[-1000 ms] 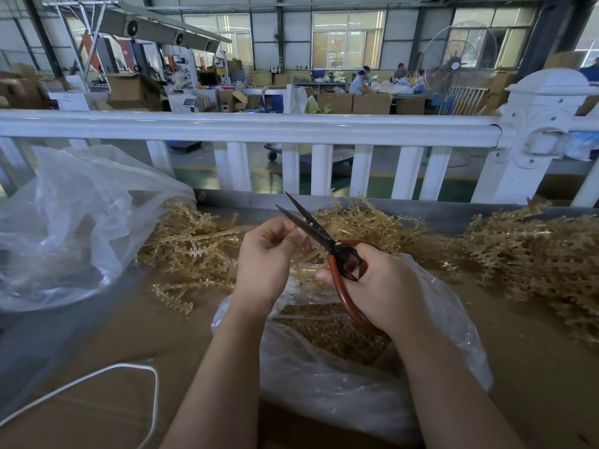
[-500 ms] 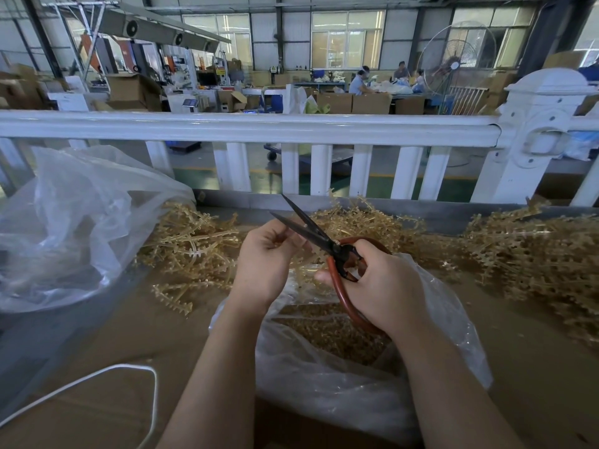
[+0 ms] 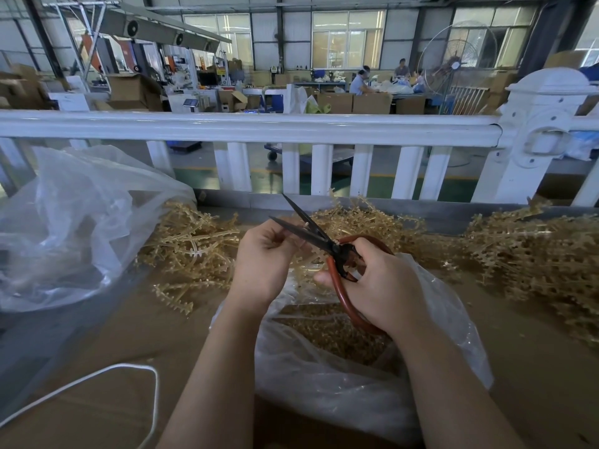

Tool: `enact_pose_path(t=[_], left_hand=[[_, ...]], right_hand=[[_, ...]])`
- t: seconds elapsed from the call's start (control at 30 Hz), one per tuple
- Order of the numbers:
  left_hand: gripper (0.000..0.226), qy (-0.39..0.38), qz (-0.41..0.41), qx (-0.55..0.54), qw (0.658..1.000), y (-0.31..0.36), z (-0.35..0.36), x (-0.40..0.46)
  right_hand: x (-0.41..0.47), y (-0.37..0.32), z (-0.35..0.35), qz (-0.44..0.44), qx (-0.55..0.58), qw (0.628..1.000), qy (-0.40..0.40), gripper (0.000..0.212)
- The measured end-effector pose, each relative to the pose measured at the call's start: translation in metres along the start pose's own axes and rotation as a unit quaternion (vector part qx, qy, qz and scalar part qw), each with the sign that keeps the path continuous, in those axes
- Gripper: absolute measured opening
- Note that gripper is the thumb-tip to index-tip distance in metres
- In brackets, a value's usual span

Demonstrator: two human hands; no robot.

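Above the mouth of the clear plastic bag (image 3: 324,387) on the desk (image 3: 538,367), the left hand (image 3: 265,264) pinches a small tan plastic strip (image 3: 300,245) and offers it to the scissors (image 3: 312,233), whose blades stand apart. The right hand (image 3: 385,286) is wrapped round the red handles. The step looks like snipping a part off its runner, so the cut should land close to the joint, with the left fingertips back from the edges. Holding the strip right over the bag lets the piece drop onto the cut bits (image 3: 334,332) inside rather than bounce into the heap of runners (image 3: 194,251) beside it. A short, firm close near the pivot should cut cleaner than the tips.
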State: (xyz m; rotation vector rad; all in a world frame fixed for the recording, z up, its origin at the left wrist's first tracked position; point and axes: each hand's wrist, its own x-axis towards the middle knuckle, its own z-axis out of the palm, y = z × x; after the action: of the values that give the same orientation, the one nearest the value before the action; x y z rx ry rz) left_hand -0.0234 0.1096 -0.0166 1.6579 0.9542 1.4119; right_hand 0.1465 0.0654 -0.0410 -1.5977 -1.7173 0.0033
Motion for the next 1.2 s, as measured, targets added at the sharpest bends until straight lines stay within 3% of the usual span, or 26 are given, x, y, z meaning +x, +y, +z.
enact_pose_path(t=[0.17, 0.4, 0.97, 1.2], left_hand=[[0.025, -0.008, 0.006, 0.008, 1.000, 0.0001, -0.0005, -0.0006], [0.022, -0.016, 0.009, 0.011, 1.000, -0.0031, -0.0014, 0.0016], [0.021, -0.013, -0.001, 0.005, 1.000, -0.0050, -0.0011, 0.0023], [0.017, -0.030, -0.027, 0.018, 0.999, 0.0002, 0.0048, 0.0006]], right_hand=[[-0.0005, -0.0006, -0.0004, 0.007, 0.003, 1.000, -0.004, 0.076], [-0.0010, 0.0034, 0.0018, 0.003, -0.002, 1.000, 0.011, 0.064], [-0.0004, 0.0034, 0.0014, 0.028, 0.038, 0.999, -0.004, 0.067], [0.0048, 0.0025, -0.0002, 0.087, 0.179, 0.980, -0.018, 0.052]])
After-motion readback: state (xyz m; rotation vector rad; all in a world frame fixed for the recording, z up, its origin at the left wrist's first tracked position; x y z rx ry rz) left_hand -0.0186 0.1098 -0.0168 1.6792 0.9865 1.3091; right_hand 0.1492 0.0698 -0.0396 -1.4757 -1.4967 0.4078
